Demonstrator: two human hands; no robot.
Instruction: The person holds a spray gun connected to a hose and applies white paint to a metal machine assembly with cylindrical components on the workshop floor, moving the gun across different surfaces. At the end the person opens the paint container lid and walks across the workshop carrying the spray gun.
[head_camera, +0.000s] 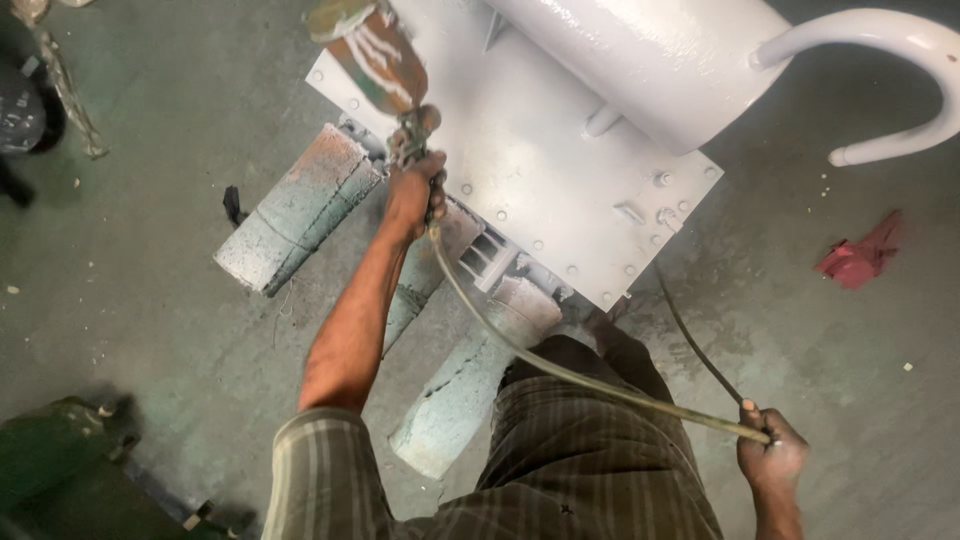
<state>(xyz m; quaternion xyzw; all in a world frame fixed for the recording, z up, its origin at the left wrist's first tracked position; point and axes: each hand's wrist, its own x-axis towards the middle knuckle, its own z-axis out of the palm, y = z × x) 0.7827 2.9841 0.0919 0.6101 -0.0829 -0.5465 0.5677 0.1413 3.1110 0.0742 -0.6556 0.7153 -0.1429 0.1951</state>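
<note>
While clenched tight round the spray gun (385, 65), kept the left hand (415, 190) nearest the white tank (560, 170), just ahead. Held the hose (580, 378) shut in the right hand (770, 455), far back, slanting up to the gun.

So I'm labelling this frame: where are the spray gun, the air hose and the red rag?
spray gun (372, 55), head view, on its paint cup.
air hose (560, 370), head view, mid-length over the lap.
red rag (858, 258), head view, its middle.
</note>
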